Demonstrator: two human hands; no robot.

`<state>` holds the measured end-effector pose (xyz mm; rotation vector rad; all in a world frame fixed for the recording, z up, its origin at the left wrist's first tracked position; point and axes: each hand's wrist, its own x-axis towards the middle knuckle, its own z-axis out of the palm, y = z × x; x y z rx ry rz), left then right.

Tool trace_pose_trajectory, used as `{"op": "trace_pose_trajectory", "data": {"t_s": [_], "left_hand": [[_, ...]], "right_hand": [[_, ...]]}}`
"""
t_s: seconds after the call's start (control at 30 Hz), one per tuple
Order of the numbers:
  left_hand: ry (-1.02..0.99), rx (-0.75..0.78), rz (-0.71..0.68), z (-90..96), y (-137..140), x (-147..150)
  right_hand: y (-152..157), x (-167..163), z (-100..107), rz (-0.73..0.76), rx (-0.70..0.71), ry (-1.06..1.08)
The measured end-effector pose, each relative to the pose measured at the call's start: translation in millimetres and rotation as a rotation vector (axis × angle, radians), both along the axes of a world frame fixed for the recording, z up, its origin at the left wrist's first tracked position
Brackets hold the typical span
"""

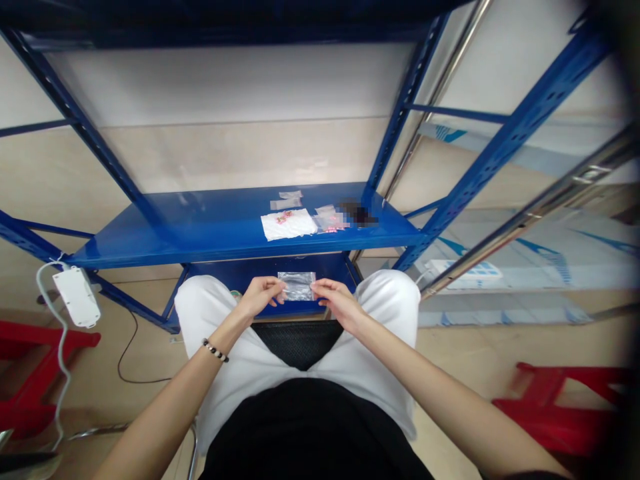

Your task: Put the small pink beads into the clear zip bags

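Note:
Between my two hands a small clear plastic bag [299, 287] is stretched flat above my lap. My left hand [263, 293] pinches its left edge, and a beaded bracelet [215, 350] circles that wrist. The bag's right edge is pinched by the fingers of my right hand [337, 300]. Just beyond, on the blue shelf [200, 230], lies a white cloth or paper [289, 227] bearing small reddish pieces [285, 217]. Beside it rests a clear bag [330, 220] with pink-red contents, partly blurred out. More flat clear bags [286, 203] lie behind the white sheet.
A dark pixelated item [360, 213] sits at the shelf's right. A white power strip [77, 297] hangs at the left post. Red stools [555, 407] stand on both sides. Chrome rails [525, 213] and wrapped shelves are to the right.

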<state>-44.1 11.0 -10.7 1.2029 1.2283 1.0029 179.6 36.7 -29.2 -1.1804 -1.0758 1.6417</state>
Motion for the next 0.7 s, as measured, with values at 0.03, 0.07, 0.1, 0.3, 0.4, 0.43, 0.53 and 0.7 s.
{"op": "trace_pose_trajectory", "data": {"t_s": [0.03,0.07,0.1,0.3,0.4,0.43,0.53,0.7], "left_hand": [[0.002,0.012,0.022,0.1,0,-1],[0.003,0.026,0.039,0.3,1,-2],[-0.002,0.039,0.048,0.5,1,-2],[-0.113,0.059,0.024,4.7,1,-2],[-0.04,0.171,0.205,10.6,-4,5],[-0.012,0.236,0.268,13.1,-7,8],[0.012,0.332,0.216,18.7,-22,24],[-0.071,0.203,-0.138,18.5,-43,47]], "right_hand": [[0,0,1,0.018,0.005,0.017],[-1,-1,3,0.037,0.015,0.036],[-1,-1,6,0.053,0.026,0.059],[-5,-1,19,0.188,0.087,0.163],[-5,-1,19,0.196,0.113,0.125],[-4,-1,18,0.186,0.126,0.102],[-4,-2,15,0.192,0.179,0.052],[-10,-3,21,0.373,0.219,0.102]]}}
